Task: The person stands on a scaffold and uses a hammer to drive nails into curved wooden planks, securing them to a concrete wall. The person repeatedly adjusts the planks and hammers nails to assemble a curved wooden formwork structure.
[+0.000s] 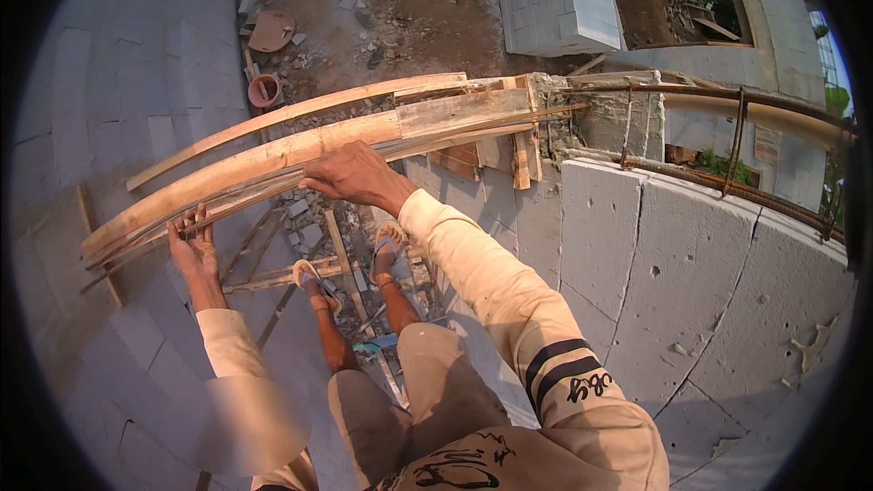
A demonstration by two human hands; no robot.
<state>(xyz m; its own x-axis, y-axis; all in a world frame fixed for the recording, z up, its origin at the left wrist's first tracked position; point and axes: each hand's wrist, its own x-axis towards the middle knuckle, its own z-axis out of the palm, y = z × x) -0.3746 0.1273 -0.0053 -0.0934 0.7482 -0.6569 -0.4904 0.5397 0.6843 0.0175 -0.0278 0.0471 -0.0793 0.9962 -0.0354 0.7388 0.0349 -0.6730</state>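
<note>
A long wooden plank (264, 156), bent by the lens, runs across in front of me with thin dark rods (436, 134) along its near side. My right hand (359, 173) is closed over the near edge of this bundle, its fingertips turned down and partly hidden. Farther left, my left hand (193, 250) reaches up from below, fingers curled against the plank's near edge. A second, lighter plank (300, 120) lies just beyond. The right end of the bundle meets short upright boards (526, 141) at a concrete column (627, 118).
A light block wall (682, 264) stands at right, topped by rusty rebar (737, 141). Another block wall (109, 109) is at left. My sandalled feet (318, 286) stand on wooden slats above rubble. A pink bucket (265, 91) and stacked blocks (555, 0) lie beyond.
</note>
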